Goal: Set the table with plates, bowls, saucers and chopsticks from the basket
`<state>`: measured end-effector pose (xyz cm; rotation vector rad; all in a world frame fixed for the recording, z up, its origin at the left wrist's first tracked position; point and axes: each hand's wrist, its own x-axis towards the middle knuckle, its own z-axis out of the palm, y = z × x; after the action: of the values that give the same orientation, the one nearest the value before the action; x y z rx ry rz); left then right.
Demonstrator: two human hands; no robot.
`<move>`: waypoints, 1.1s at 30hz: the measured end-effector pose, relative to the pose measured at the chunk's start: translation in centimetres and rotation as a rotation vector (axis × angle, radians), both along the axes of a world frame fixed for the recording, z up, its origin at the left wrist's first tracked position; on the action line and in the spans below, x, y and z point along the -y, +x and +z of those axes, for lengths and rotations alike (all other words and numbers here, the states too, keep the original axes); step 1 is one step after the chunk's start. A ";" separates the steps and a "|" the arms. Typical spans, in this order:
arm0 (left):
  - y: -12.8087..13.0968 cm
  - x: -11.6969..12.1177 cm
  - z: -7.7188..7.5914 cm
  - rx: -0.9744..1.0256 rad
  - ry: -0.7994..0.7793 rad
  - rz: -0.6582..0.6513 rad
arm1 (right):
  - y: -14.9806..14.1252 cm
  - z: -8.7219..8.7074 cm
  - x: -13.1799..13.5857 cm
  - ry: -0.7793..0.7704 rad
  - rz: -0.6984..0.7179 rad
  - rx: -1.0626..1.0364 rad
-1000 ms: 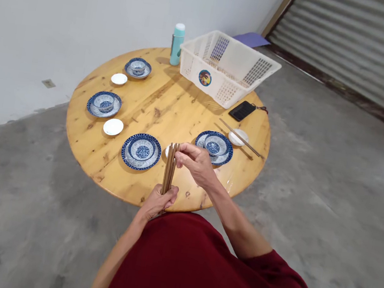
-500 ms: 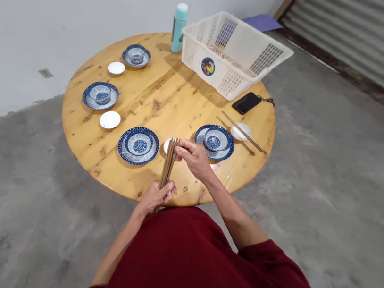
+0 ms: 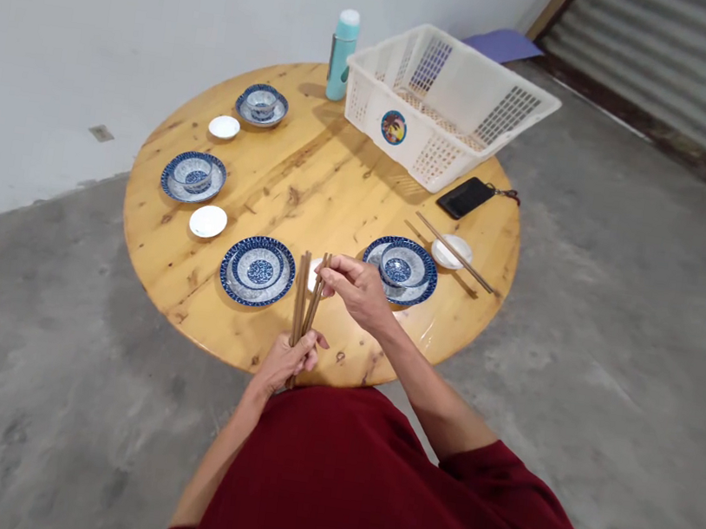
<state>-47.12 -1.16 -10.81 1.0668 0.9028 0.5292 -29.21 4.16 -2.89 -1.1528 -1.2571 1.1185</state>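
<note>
My left hand is closed round the lower part of a bunch of brown chopsticks, held upright at the table's near edge. With thumb and fingers, my right hand pinches the upper ends of a few of them, which lean apart from the rest. Behind my right fingers a small white dish is partly hidden. A blue-patterned plate with a bowl sits to the left of the chopsticks. Beyond my right hand is another plate with a bowl. One pair of chopsticks rests across a white dish.
The round wooden table also carries two more plate-and-bowl sets with white dishes at left. At the back stand a turquoise bottle and a white plastic basket. A black phone lies at right.
The chopsticks have split at the top: those in my right fingers now stand apart from the bunch in my left hand. The view has shifted slightly, moving the table rightward in the picture.
</note>
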 end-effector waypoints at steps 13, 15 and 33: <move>1.0 -0.4 -1.9 -0.084 -0.131 0.218 | 5.3 -4.9 -6.5 -0.245 -0.281 -0.030; 1.3 -0.2 -2.3 -0.107 -0.145 0.212 | 5.7 -5.8 -8.5 -0.348 -0.271 -0.059; 4.4 -1.4 -5.1 -0.209 -0.178 0.391 | 5.5 -13.3 -15.1 -0.706 -0.112 -0.123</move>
<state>-42.69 0.20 -15.94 0.7947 1.3314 0.6529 -23.70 19.27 -16.14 -1.6129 -0.6940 1.5790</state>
